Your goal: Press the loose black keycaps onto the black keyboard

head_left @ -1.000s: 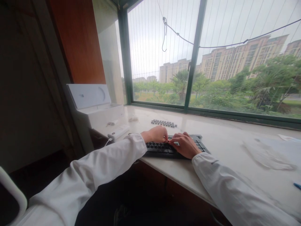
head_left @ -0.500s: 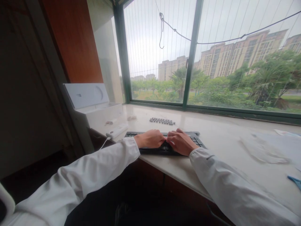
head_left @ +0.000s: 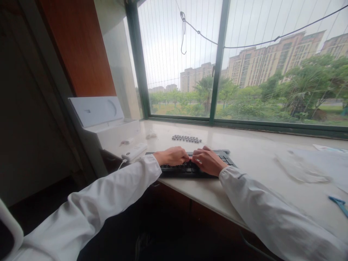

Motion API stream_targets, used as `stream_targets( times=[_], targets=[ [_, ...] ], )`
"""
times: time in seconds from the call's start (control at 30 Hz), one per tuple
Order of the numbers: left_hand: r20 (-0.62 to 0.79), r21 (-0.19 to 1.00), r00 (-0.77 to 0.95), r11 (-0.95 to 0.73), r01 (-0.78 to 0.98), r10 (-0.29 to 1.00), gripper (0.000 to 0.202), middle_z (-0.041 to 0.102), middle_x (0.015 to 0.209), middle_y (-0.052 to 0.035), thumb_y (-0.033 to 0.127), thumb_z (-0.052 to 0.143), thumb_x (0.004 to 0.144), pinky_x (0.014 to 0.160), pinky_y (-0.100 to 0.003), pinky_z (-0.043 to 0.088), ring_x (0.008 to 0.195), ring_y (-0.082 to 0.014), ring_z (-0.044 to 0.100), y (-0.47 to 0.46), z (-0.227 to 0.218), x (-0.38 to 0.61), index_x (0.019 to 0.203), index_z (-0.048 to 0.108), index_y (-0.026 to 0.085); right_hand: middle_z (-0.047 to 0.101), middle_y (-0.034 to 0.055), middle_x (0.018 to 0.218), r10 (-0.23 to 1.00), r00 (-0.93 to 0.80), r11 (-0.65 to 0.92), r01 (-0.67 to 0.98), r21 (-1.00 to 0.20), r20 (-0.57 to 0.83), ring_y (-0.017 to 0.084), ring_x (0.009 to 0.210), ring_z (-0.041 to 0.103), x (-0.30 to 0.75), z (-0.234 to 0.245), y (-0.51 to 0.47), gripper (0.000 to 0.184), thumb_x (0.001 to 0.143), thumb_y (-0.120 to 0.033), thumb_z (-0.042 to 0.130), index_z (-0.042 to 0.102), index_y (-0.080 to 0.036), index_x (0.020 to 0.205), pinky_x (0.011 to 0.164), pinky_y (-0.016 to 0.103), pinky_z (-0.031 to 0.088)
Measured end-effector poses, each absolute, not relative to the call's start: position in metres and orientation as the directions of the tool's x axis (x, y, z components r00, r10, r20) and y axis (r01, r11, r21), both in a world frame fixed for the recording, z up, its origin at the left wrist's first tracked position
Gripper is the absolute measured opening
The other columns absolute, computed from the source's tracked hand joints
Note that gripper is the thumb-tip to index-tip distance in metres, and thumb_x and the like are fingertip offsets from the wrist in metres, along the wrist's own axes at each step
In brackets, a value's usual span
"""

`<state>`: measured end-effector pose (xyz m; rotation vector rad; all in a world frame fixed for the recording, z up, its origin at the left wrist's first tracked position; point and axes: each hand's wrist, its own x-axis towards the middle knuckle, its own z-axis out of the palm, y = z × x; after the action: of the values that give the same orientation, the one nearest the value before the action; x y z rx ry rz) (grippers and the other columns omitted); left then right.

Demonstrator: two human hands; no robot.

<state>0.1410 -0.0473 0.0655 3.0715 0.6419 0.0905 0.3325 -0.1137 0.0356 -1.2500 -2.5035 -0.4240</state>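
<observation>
A black keyboard (head_left: 179, 173) lies near the front edge of the pale desktop, with some bare key positions showing at its middle left. Over its left half is my left hand (head_left: 173, 156), closed, with thumb and fingertips pinched together. My right hand (head_left: 208, 160) bends over the right half, fingers curled, its tips meeting those of the left above the keys. Whatever the fingertips hold is too small and hidden to make out. Behind the keyboard, loose keycaps (head_left: 187, 139) are laid out in neat rows.
An open white box (head_left: 114, 128) stands at the left. Beside it lies a white power strip (head_left: 136, 151) with a cable. At the right are a clear plastic bag (head_left: 301, 168), papers (head_left: 323, 163) and a blue tool (head_left: 339, 204). A window (head_left: 179, 72) rises behind the desk.
Both hands have shifted slightly up over the keyboard, uncovering more of the key positions below the left hand. The fingertips stay together. The camera view has turned a little.
</observation>
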Motion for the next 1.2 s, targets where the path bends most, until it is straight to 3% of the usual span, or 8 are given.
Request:
stream_targets(
  times=[0.17,0.23,0.43,0.57,0.73,0.87,0.97,1.2],
  targets=[
    [0.057,-0.212,0.917,-0.893,0.397,0.395,0.031,0.07,0.076,-0.0084,0.026,0.041,0.086,0.06,-0.027,0.041,0.067,-0.019,0.063,-0.058,0.059,0.143,0.077,0.07,0.019,0.064,0.0049,0.081,0.701,-0.599,0.588,0.793,0.162,0.386,0.019,0.078,0.055,0.331,0.034,-0.114,0.029,0.092,-0.023,0.04,0.066,-0.019,0.078,0.077,0.035,0.031],
    [0.073,-0.241,0.907,-0.875,0.42,0.415,0.033,0.069,0.076,-0.0097,0.028,0.04,0.087,0.059,-0.028,0.041,0.066,-0.0203,0.063,-0.062,0.057,0.143,0.078,0.07,0.018,0.064,0.0051,0.081,0.7,-0.602,0.595,0.789,0.152,0.384,0.019,0.078,0.055,0.331,0.034,-0.115,0.03,0.092,-0.023,0.039,0.066,-0.019,0.078,0.077,0.035,0.031],
    [0.087,-0.04,0.892,-0.893,0.448,0.444,0.032,0.072,0.088,-0.0051,0.03,0.041,0.089,0.067,-0.023,0.042,0.075,-0.0148,0.063,-0.056,0.061,0.138,0.092,0.072,0.023,0.066,0.0049,0.086,0.722,-0.542,0.567,0.82,0.082,0.429,0.018,0.084,0.056,0.338,0.034,-0.118,0.029,0.094,-0.027,0.041,0.068,-0.02,0.085,0.078,0.034,0.03],
    [0.174,0.066,0.86,-0.877,0.477,0.48,0.033,0.072,0.087,-0.0033,0.031,0.04,0.089,0.068,-0.022,0.041,0.075,-0.0132,0.062,-0.048,0.059,0.135,0.093,0.072,0.023,0.067,0.0059,0.087,0.743,-0.412,0.433,0.897,0.09,0.528,0.018,0.082,0.055,0.343,0.034,-0.118,0.034,0.095,-0.028,0.038,0.069,-0.02,0.083,0.08,0.035,0.03],
    [0.246,0.037,0.825,-0.855,0.517,0.509,0.034,0.069,0.073,-0.0035,0.03,0.04,0.088,0.063,-0.024,0.038,0.065,-0.0138,0.058,-0.036,0.058,0.135,0.075,0.07,0.019,0.067,0.0052,0.088,0.723,-0.305,0.33,0.941,0.078,0.62,0.017,0.085,0.056,0.346,0.032,-0.115,0.033,0.095,-0.027,0.04,0.071,-0.021,0.083,0.08,0.034,0.029],
    [0.294,-0.038,0.814,-0.845,0.533,0.5,0.038,0.062,0.061,-0.0039,0.029,0.038,0.088,0.059,-0.026,0.034,0.056,-0.0138,0.05,-0.022,0.068,0.141,0.063,0.064,0.018,0.067,0.0053,0.092,0.715,-0.408,0.445,0.892,0.081,0.568,0.015,0.084,0.056,0.34,0.031,-0.118,0.034,0.096,-0.033,0.039,0.071,-0.022,0.089,0.078,0.032,0.031],
    [0.311,-0.087,0.791,-0.813,0.575,0.526,0.039,0.061,0.062,-0.0048,0.03,0.036,0.088,0.059,-0.028,0.033,0.056,-0.0148,0.048,-0.009,0.077,0.149,0.062,0.063,0.018,0.066,0.0043,0.091,0.733,-0.471,0.497,0.864,0.087,0.491,0.014,0.08,0.056,0.333,0.032,-0.121,0.037,0.096,-0.04,0.039,0.071,-0.023,0.086,0.077,0.031,0.031],
    [0.27,-0.127,0.71,-0.707,0.696,0.65,0.038,0.066,0.076,-0.0092,0.032,0.037,0.086,0.065,-0.028,0.039,0.069,-0.018,0.058,0.027,0.085,0.178,0.069,0.067,0.017,0.066,0.0048,0.081,0.793,-0.357,0.379,0.924,0.058,0.494,0.016,0.078,0.055,0.332,0.034,-0.125,0.046,0.096,-0.042,0.036,0.07,-0.021,0.074,0.078,0.032,0.031]
  ],
)
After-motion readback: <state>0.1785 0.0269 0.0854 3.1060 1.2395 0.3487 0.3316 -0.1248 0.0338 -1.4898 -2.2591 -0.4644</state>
